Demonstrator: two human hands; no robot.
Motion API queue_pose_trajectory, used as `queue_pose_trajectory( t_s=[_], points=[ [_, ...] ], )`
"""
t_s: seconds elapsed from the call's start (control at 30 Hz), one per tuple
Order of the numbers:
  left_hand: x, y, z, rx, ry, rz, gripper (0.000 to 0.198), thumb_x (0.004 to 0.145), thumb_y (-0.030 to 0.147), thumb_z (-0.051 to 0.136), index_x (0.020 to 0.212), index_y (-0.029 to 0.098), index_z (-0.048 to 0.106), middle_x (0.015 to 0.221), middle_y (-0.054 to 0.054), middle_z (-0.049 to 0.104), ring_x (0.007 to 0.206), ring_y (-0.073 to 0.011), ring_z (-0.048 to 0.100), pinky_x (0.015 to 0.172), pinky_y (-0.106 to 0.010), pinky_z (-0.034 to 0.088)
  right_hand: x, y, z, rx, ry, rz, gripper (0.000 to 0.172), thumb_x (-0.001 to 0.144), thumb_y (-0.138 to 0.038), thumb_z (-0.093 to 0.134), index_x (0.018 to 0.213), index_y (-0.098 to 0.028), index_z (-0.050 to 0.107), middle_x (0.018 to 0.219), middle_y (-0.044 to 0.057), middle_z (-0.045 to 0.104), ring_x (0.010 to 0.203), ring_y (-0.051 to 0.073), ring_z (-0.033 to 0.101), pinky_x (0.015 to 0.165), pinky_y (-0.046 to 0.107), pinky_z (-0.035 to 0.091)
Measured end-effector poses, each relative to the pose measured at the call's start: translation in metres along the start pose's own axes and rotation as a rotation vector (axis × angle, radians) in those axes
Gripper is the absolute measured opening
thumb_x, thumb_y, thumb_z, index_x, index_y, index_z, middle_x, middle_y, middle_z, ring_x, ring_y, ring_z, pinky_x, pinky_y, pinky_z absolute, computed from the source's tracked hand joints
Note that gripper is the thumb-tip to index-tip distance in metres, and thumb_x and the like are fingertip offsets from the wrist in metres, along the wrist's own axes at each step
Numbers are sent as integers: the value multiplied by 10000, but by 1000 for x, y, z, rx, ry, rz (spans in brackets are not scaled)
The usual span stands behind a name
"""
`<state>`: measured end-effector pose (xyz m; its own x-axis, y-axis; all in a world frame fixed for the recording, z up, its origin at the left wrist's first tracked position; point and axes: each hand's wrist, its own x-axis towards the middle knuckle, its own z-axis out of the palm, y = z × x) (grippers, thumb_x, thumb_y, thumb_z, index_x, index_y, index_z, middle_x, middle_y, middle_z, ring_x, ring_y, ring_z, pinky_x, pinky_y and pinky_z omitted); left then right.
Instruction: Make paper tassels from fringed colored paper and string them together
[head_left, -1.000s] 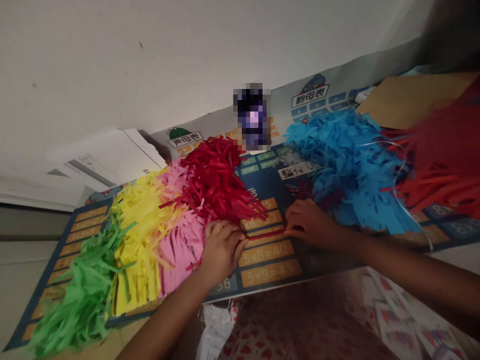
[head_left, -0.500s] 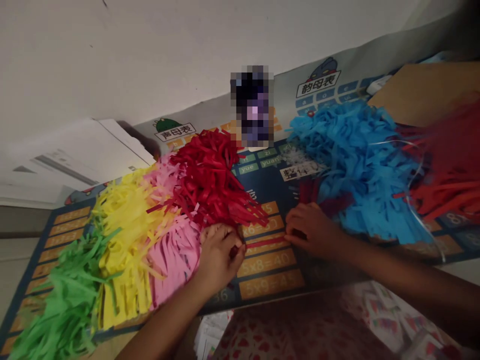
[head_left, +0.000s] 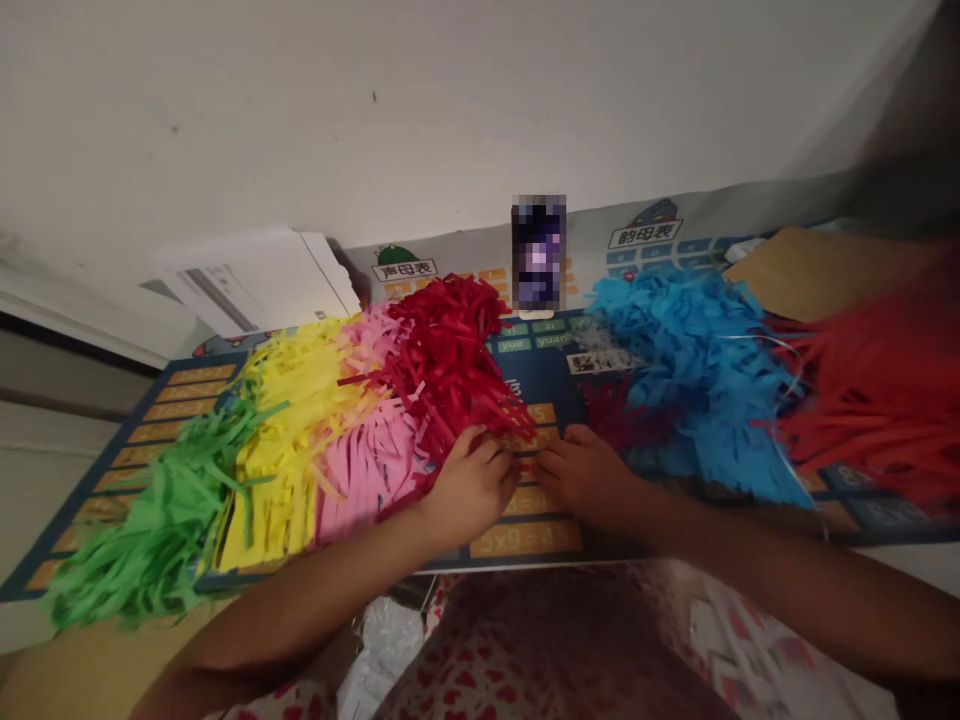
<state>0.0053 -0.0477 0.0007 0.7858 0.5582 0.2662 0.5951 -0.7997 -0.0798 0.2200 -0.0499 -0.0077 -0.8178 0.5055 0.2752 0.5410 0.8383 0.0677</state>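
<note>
My left hand (head_left: 480, 482) and my right hand (head_left: 581, 478) are close together over the table mat, fingers curled and pinched. A thin red paper strip (head_left: 526, 468) shows in the small gap between them. Behind my right hand, dark red paper fringe (head_left: 619, 412) looks blurred; whether it joins the strip I cannot tell. Just beyond my left hand lies a red fringed paper bundle (head_left: 454, 365). Left of it are pink fringe (head_left: 367, 455), yellow fringe (head_left: 289, 420) and green fringe (head_left: 150, 540). Blue fringe (head_left: 697, 360) lies beyond my right hand.
A blurred red fringe pile (head_left: 877, 390) fills the right side, before a brown cardboard piece (head_left: 802, 270). A phone-like screen (head_left: 538, 255), pixelated, stands against the wall. White box (head_left: 255, 285) at back left. The printed mat (head_left: 525, 540) ends at the table's front edge.
My hands have moved closer together, so less of the red strip shows between them. The camera view has shifted, with more wall above.
</note>
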Motion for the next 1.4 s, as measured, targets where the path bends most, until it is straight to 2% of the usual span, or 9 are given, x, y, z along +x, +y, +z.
queue_pose_trajectory(
  t_s=[0.2,0.37,0.47,0.57,0.7,0.8,1.07,1.27,1.4],
  points=[
    [7,2,13,4,33,-25,152,908,189,564,802,193,674,771,-10,655,827,-184,535,1007,-515,258,4,1,9,-48,9,14,206,943,-122,487,823,-164,650,766,34,603,745,180,497,726,376,284],
    [16,-2,0,55,160,-58,177,901,159,548,756,191,644,683,15,627,758,-167,541,955,-450,297,11,3,-4,-71,72,140,179,916,-108,510,791,-163,625,759,26,631,695,162,513,721,371,273],
    [28,-5,-19,48,284,-133,159,898,185,545,785,186,656,712,0,646,747,-159,560,899,-414,341,20,2,-23,-119,185,229,184,938,-134,496,811,-167,625,760,24,650,680,153,524,712,362,269],
    [43,-2,-36,-42,481,-296,205,907,218,537,759,176,673,703,-24,664,711,-157,590,796,-359,406,30,-4,-41,-155,400,366,177,978,-188,476,913,-182,640,839,32,690,754,150,578,750,355,295],
    [58,7,-48,-358,679,-518,181,892,246,577,788,177,709,757,-43,713,736,-163,644,713,-301,476,41,-15,-55,-90,662,468,176,957,-180,494,1024,-179,656,911,75,701,840,176,620,785,350,370],
    [62,12,-50,-578,755,-532,157,880,217,582,854,182,733,814,-48,735,763,-153,668,723,-281,521,43,-20,-55,-50,714,463,255,936,-168,469,1117,-155,648,966,121,680,894,223,615,753,365,427],
    [50,10,-53,-725,723,-462,150,837,190,614,886,177,756,829,-61,746,770,-153,691,719,-258,552,34,-18,-63,228,622,423,295,948,-168,419,1110,-172,665,975,104,680,869,198,632,741,315,523],
    [39,5,-49,-663,601,-336,144,847,195,598,822,181,739,783,-59,734,751,-155,671,749,-283,528,31,-12,-66,411,592,502,199,955,-258,490,950,-205,682,823,48,682,765,174,632,708,286,517],
    [37,1,-47,-905,433,-354,194,899,261,547,923,177,720,901,-79,723,847,-169,657,774,-288,510,28,-15,-64,429,566,508,191,938,-251,507,826,-199,653,821,60,657,761,176,605,677,286,485]
  ],
)
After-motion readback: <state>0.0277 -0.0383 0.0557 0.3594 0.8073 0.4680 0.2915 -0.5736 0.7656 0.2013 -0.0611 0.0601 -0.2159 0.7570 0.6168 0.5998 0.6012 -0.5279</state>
